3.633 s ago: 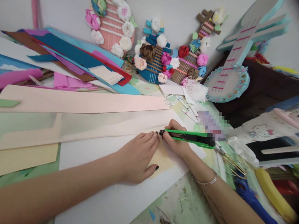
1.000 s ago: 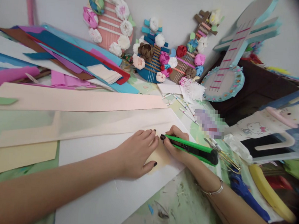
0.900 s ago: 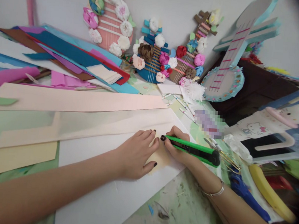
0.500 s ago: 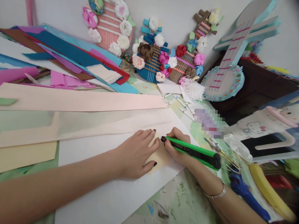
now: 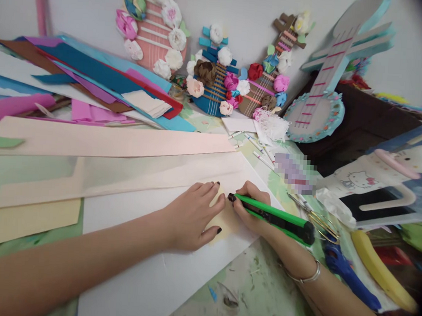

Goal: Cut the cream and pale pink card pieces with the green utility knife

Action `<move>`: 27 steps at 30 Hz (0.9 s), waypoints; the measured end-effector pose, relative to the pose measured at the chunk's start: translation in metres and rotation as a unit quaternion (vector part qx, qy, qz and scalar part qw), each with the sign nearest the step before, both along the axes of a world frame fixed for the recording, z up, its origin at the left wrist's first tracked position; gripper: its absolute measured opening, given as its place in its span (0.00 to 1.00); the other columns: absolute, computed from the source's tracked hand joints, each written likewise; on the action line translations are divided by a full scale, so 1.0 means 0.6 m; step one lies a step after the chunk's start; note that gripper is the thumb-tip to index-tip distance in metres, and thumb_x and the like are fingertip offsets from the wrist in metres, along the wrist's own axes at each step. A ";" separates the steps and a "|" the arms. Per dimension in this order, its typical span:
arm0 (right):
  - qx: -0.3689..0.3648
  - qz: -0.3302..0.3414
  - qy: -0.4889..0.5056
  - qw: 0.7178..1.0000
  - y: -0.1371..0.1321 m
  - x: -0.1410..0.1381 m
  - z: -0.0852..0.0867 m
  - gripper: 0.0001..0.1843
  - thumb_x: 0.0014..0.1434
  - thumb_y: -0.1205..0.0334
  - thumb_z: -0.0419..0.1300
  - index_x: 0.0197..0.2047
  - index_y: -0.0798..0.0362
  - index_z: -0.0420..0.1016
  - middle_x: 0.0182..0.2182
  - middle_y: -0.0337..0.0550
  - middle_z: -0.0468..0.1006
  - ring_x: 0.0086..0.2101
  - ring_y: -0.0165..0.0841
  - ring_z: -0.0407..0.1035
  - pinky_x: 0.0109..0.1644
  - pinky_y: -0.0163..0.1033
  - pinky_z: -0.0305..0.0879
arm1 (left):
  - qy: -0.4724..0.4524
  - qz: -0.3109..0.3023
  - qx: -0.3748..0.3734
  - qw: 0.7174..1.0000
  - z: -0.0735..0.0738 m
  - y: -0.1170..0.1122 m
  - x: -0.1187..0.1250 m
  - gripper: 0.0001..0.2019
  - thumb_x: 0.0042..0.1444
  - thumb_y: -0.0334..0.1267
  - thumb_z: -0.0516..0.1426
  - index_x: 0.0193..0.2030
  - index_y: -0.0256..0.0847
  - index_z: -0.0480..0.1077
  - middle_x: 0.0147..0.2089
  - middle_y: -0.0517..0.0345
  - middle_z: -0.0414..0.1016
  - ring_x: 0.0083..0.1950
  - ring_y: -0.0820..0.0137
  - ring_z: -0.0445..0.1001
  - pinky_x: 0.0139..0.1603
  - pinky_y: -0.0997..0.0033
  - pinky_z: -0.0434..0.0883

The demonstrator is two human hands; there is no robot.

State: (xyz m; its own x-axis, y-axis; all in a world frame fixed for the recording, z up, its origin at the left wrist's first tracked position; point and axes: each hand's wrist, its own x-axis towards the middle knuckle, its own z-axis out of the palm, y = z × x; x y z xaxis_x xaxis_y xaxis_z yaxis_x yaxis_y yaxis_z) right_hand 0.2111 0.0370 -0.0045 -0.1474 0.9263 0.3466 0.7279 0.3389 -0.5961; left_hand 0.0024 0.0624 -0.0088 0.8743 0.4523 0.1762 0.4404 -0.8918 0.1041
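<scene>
My left hand (image 5: 192, 218) lies flat, fingers together, pressing a small pale yellow piece of foam (image 5: 225, 222) onto a large white sheet (image 5: 146, 278). My right hand (image 5: 253, 207) grips a green and black utility knife (image 5: 275, 218). The knife's tip touches the yellow piece just beside my left fingertips. A silver bangle circles my right wrist.
Long pink and cream foam strips (image 5: 108, 142) lie beyond the white sheet, with a pile of coloured sheets (image 5: 94, 79) at the back left. Flower-decorated craft guitars (image 5: 216, 77) lean on the wall. Scissors (image 5: 318, 219) and yellow and blue tools (image 5: 379, 273) lie at the right.
My right hand has drawn the knife slightly toward me along the yellow piece's edge, and its handle has tilted lower. My left hand has stayed pressed in place.
</scene>
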 end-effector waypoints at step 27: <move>0.010 0.004 -0.005 1.000 -0.016 0.001 0.006 0.09 0.52 0.66 0.58 0.27 0.49 0.58 0.18 0.30 0.65 0.18 0.25 0.56 0.22 0.30 0.53 | 0.007 -0.007 -0.002 1.000 0.001 0.002 0.002 0.29 0.62 0.47 0.47 0.64 0.30 0.58 0.63 0.28 0.57 0.63 0.43 0.58 0.58 0.47 0.59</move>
